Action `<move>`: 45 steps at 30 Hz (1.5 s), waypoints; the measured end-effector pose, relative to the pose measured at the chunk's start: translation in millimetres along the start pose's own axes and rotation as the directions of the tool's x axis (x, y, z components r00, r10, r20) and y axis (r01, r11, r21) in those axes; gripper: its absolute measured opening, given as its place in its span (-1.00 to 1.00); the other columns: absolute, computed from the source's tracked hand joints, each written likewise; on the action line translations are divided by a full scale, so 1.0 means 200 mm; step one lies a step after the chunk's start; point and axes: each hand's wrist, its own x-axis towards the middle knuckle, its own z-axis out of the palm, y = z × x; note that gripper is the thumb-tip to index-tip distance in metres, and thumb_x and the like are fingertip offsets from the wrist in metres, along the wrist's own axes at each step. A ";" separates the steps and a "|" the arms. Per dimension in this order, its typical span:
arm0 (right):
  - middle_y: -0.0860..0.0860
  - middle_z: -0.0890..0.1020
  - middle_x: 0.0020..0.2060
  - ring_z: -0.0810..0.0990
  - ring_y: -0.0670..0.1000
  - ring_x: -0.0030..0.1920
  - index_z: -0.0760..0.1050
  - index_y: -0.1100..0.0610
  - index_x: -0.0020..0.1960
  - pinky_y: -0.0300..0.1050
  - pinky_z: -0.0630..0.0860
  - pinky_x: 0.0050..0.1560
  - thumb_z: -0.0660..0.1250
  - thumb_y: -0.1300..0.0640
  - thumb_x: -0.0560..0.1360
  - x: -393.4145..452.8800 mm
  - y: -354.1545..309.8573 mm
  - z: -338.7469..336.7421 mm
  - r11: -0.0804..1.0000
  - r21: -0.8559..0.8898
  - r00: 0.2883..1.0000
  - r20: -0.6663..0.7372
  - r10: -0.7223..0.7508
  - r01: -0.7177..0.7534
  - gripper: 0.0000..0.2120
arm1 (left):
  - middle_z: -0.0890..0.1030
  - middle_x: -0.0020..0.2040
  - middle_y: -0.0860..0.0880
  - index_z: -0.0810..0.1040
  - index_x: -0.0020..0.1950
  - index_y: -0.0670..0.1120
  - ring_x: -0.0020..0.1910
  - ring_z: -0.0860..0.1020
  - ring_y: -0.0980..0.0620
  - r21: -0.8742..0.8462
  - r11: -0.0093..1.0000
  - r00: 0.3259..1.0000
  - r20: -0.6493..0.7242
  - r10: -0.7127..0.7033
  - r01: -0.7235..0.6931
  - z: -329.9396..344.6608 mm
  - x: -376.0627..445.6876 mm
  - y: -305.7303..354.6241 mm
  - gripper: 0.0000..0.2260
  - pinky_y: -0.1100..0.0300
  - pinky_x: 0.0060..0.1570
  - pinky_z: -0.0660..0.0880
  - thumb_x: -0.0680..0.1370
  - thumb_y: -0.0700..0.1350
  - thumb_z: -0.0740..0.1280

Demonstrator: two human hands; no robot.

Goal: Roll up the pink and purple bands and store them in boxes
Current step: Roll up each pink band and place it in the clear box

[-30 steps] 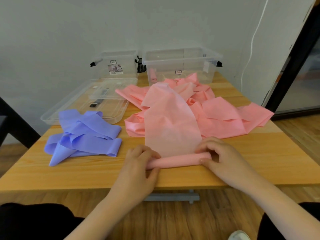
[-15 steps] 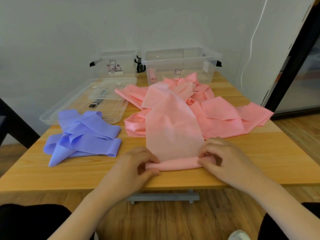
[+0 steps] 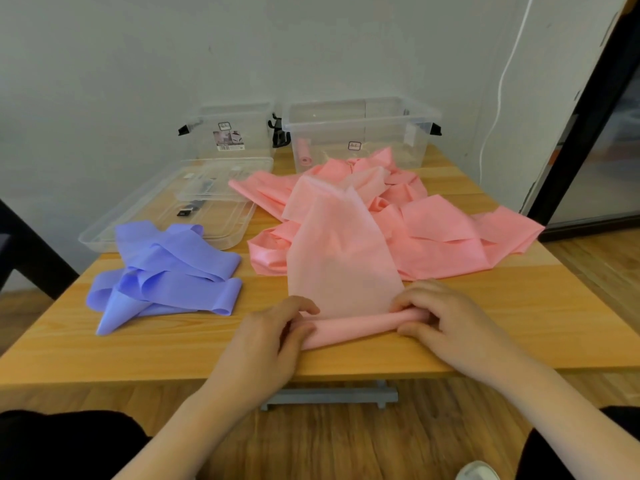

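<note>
Pink band (image 3: 346,268) half rolled at the table's (image 3: 502,327) near edge.
I see my left hand (image 3: 273,337) and right hand (image 3: 446,323) each gripping 1 end of its rolled part; the purple band (image 3: 166,271) lies loose to the left, well apart.

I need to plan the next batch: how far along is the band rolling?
Done: one small pink roll already lies in the right clear box. In hand: the left hand and right hand grip the ends of a pink band, only its near end rolled. Left: the pink pile, the untouched purple bands and the left box.
</note>
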 end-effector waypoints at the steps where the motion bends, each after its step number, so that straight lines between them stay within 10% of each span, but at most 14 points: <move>1: -0.25 0.53 -0.13 0.45 -0.25 -0.04 0.46 -0.18 -0.13 -0.39 0.32 -0.03 0.39 0.17 0.42 0.00 0.00 0.00 1.000 0.001 1.000 -0.017 0.006 -0.006 -0.76 | 0.52 -0.20 0.28 0.51 -0.01 0.12 -0.13 0.48 0.36 0.004 1.000 0.999 0.028 0.016 -0.017 0.00 0.00 0.00 -0.87 0.55 -0.18 0.32 0.46 0.02 0.25; 45: -0.23 0.55 -0.13 0.47 -0.26 -0.01 0.62 0.02 -0.06 -0.48 0.30 -0.01 0.34 0.20 0.46 -0.01 0.02 0.00 0.991 0.110 0.997 -0.024 -0.074 0.077 -0.87 | 0.54 -0.10 0.15 0.56 0.01 0.03 -0.12 0.47 0.23 0.060 0.994 0.994 0.063 0.087 -0.091 0.08 -0.03 0.02 -0.76 0.43 -0.12 0.36 0.50 0.08 0.16</move>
